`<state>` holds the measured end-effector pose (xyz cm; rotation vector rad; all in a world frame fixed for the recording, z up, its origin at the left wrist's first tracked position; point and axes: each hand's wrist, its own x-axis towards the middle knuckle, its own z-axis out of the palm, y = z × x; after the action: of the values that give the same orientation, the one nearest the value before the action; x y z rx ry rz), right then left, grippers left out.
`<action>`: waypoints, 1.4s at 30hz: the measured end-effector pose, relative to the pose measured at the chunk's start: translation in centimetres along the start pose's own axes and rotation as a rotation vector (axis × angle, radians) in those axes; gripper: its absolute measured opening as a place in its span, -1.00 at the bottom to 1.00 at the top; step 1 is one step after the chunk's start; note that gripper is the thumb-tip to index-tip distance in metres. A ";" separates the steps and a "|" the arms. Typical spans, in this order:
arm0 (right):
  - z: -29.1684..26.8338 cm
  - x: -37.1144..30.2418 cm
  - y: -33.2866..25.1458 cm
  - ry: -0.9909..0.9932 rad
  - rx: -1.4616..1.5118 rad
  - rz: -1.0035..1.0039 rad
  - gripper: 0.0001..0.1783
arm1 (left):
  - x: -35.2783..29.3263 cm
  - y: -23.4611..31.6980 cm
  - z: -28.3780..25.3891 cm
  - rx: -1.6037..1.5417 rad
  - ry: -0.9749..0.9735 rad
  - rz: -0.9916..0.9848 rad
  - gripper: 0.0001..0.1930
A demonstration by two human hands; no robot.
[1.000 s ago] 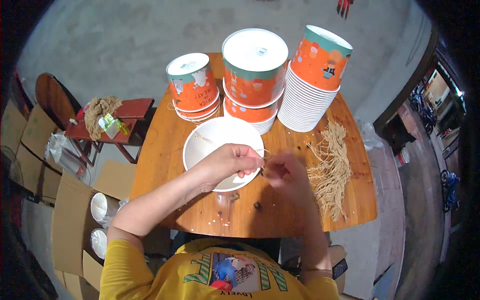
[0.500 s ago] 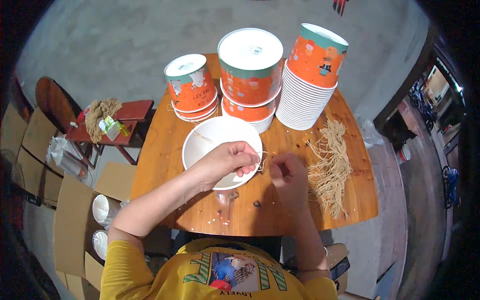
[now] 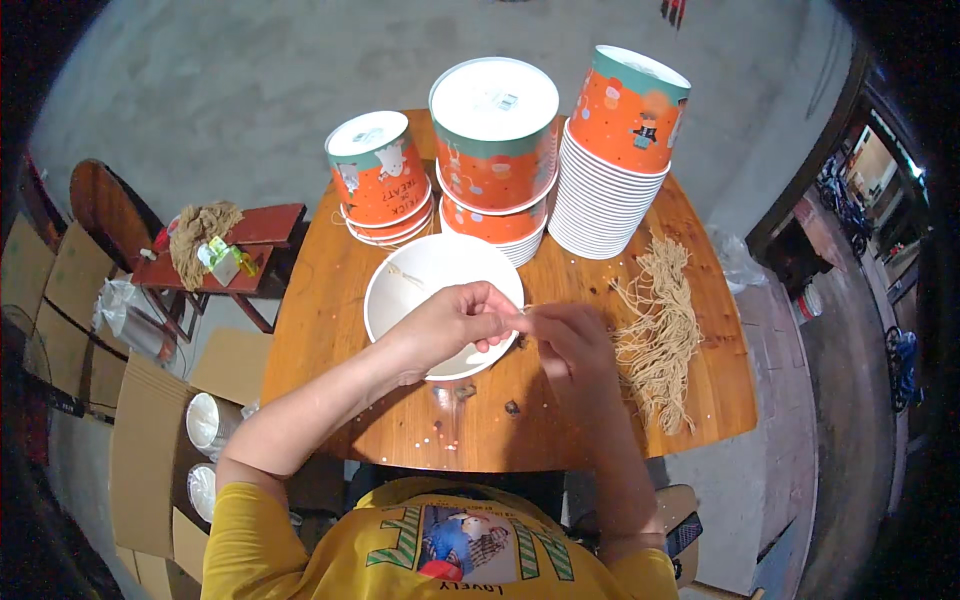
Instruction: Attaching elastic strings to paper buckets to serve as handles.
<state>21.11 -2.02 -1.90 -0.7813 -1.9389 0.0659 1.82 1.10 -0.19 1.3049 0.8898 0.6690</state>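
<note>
A white paper bucket (image 3: pixel 425 262) sits on the wooden table in front of me, its opening facing up toward me. My left hand (image 3: pixel 455 325) is closed in a pinch over its right rim, on a thin tan cord. Against those fingertips, my right hand (image 3: pixel 572 345) pinches the same cord just outside the rim; most of the cord is hidden by the fingers. Another stretch of cord (image 3: pixel 406 277) shows inside the bucket at its upper left. A loose bundle of tan cords (image 3: pixel 660 335) lies right of my right hand.
Behind the bucket stand upside-down stacks of orange and green buckets: a short stack (image 3: pixel 378 175), a wide one (image 3: pixel 495 140) and a tall one (image 3: pixel 610 190). A red bench (image 3: pixel 262 225) with more cord is at the left. Below it, a cardboard box (image 3: pixel 150 440) holds wrapped white cups.
My right hand has moved left and slightly up, so its fingertips now meet those of my left hand at the cord. The left hand has stayed at the rim.
</note>
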 end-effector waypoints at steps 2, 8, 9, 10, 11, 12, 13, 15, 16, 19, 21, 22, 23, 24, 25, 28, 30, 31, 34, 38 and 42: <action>0.4 0.2 0.5 -0.025 0.098 0.071 -0.66 | 0.1 0.0 0.0 -0.022 -0.052 -0.024 -0.85; 0.4 1.9 1.5 -0.081 0.426 0.037 -0.69 | -0.3 0.4 0.6 -0.022 -0.058 -0.005 -0.84; 0.5 1.9 1.7 -0.080 0.427 0.036 -0.69 | -0.3 0.4 0.5 -0.021 -0.056 -0.004 -0.84; 0.6 1.8 1.9 -0.078 0.402 0.070 -0.76 | -0.4 0.3 0.4 -0.025 -0.087 0.004 -0.84; 0.7 1.6 2.2 -0.076 0.377 0.104 -0.80 | -0.4 0.2 0.3 -0.030 -0.118 0.012 -0.83; 0.8 1.3 2.7 -0.076 0.377 0.104 -0.80 | -0.4 0.2 0.4 -0.030 -0.118 0.012 -0.83; 0.9 0.7 3.3 -0.096 0.438 0.141 -0.82 | -0.3 0.2 0.5 -0.030 -0.117 -0.020 -0.85; 0.6 -0.3 3.8 -0.116 0.498 0.179 -0.85 | -0.1 0.3 0.6 -0.031 -0.116 -0.052 -0.86; 0.4 -1.0 3.7 -0.102 0.512 0.284 -0.87 | -0.1 0.3 0.6 -0.029 -0.101 -0.053 -0.87; -0.3 -1.3 3.3 -0.077 0.323 0.164 -0.90 | 0.1 0.4 0.6 -0.023 -0.080 -0.049 -0.88; -0.9 -1.2 2.1 -0.066 0.113 -0.056 -0.90 | 0.2 0.4 0.7 -0.022 -0.083 -0.043 -0.87; -0.8 -1.3 1.0 -0.055 0.046 0.003 -0.88 | 0.3 0.4 0.5 -0.027 -0.087 -0.043 -0.87; -0.4 -1.5 0.4 -0.044 -0.021 0.062 -0.85 | 0.3 0.3 0.4 -0.033 -0.092 -0.043 -0.87; -0.1 -1.8 0.1 -0.045 -0.022 0.064 -0.85 | 0.3 0.3 0.6 -0.035 -0.094 -0.044 -0.87; 0.2 -2.1 -0.1 -0.025 -0.044 0.136 -0.82 | 0.3 0.4 0.7 -0.048 -0.083 -0.041 -0.86; 0.4 -2.5 0.0 0.002 -0.049 0.228 -0.79 | 0.4 0.5 1.1 -0.060 -0.087 -0.051 -0.85; 0.4 -2.6 -0.1 0.011 -0.033 0.247 -0.80 | 0.4 0.6 1.1 -0.059 -0.101 -0.062 -0.86; 0.3 -2.8 -0.2 0.026 0.075 0.406 -0.81 | 0.5 0.7 1.1 -0.015 -0.111 -0.073 -0.87; 0.4 -2.6 -0.6 0.034 0.131 0.463 -0.83 | 0.6 0.9 1.0 -0.031 -0.113 -0.132 -0.90; 1.3 -2.4 -2.3 0.139 0.023 0.311 -0.78 | 0.9 0.9 0.8 -0.216 -0.190 -0.227 -0.96; 1.4 -2.4 -1.9 0.109 -0.087 0.177 -0.74 | 0.9 1.0 0.8 -0.300 -0.222 -0.264 -0.94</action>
<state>19.71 -4.39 -3.79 -0.9936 -1.7765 0.0453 3.09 1.63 0.70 0.9513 0.7319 0.4214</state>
